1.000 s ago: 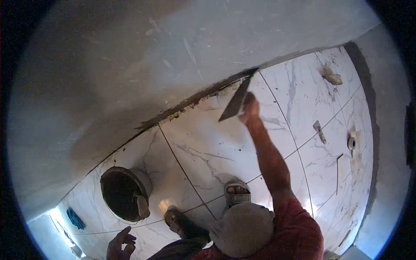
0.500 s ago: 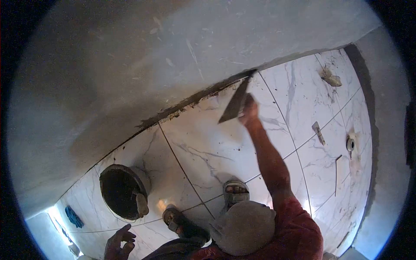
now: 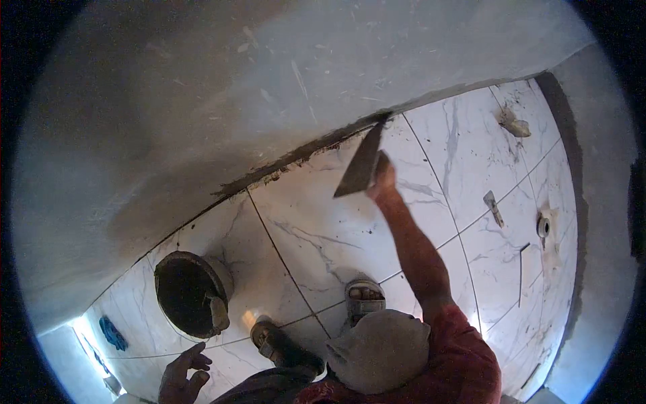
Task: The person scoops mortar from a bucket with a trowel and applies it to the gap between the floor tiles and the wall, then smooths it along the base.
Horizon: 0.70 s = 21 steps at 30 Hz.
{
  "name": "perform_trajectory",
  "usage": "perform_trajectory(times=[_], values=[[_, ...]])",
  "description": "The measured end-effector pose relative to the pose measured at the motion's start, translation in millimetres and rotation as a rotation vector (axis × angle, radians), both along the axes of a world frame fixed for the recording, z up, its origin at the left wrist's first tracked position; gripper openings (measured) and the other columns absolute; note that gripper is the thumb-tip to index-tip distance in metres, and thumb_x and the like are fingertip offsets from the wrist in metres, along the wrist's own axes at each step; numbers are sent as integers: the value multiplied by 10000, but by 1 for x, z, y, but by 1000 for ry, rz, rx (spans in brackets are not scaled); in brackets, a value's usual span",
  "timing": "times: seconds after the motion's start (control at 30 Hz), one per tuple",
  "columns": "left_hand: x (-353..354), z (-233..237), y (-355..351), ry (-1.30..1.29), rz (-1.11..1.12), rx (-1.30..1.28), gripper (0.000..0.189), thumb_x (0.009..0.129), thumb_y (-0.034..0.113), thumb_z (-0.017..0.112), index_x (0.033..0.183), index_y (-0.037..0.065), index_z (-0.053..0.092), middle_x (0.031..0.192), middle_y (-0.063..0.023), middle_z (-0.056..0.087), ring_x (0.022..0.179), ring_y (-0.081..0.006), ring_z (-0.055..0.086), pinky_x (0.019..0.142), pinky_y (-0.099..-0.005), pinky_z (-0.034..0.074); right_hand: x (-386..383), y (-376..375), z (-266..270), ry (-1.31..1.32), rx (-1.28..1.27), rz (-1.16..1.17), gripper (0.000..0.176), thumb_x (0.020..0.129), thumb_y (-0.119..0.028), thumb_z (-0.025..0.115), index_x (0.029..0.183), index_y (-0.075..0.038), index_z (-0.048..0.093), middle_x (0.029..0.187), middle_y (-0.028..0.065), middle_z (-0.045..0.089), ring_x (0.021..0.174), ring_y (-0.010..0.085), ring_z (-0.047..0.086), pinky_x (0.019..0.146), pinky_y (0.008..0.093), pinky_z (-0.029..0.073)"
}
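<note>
My right hand (image 3: 382,178) is wrapped round the handle of a plastering trowel (image 3: 358,165). The trowel's flat blade is tilted, and its far corner meets the dark strip of wet mortar (image 3: 296,155) at the foot of the wall. At the lower left my left hand (image 3: 180,377) hangs with its fingers apart, holding nothing. Nearest to it stands a round bucket (image 3: 222,273), dark inside. A mortar-crusted tool (image 3: 217,313) leans at the bucket's rim; its kind I cannot make out.
White marbled tiles (image 3: 303,209) cover the floor, with mortar crumbs along the plastered wall (image 3: 222,87). To the right lie a scraper-like tool (image 3: 494,207), a lump (image 3: 515,126) and a round ring-shaped piece (image 3: 543,227). A blue cloth (image 3: 113,333) lies far left.
My right hand and the trowel have shifted slightly left and down, the far corner sliding left along the mortar strip. My left hand has barely moved.
</note>
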<state>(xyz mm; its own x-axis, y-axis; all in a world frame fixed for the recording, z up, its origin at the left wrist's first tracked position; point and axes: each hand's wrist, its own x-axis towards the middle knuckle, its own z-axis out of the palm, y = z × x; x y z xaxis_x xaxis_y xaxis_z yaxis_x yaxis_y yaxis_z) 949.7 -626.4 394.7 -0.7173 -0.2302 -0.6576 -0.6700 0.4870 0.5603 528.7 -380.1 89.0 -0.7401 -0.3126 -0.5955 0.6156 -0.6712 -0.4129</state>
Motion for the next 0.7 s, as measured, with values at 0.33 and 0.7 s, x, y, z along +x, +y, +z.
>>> perform_trajectory(times=[0.33, 0.7], values=[[-3, -1, 1, -45, 28, 16, 516, 762, 57, 561, 1257, 5, 425, 885, -160, 628, 764, -231, 629, 735, -347, 502, 2, -6, -31, 224, -150, -56, 356, 923, -367, 296, 1027, -97, 504, 770, 43, 566, 584, 162, 536, 471, 294, 435], [-3, 0, 5, -89, 24, -51, 474, 788, 88, 525, 1247, 7, 437, 872, -149, 636, 755, -218, 633, 711, -328, 501, -37, -68, -60, 82, -78, -298, 562, 910, -501, 226, 1184, -86, 487, 1075, 126, 561, 938, 277, 546, 702, 389, 474]])
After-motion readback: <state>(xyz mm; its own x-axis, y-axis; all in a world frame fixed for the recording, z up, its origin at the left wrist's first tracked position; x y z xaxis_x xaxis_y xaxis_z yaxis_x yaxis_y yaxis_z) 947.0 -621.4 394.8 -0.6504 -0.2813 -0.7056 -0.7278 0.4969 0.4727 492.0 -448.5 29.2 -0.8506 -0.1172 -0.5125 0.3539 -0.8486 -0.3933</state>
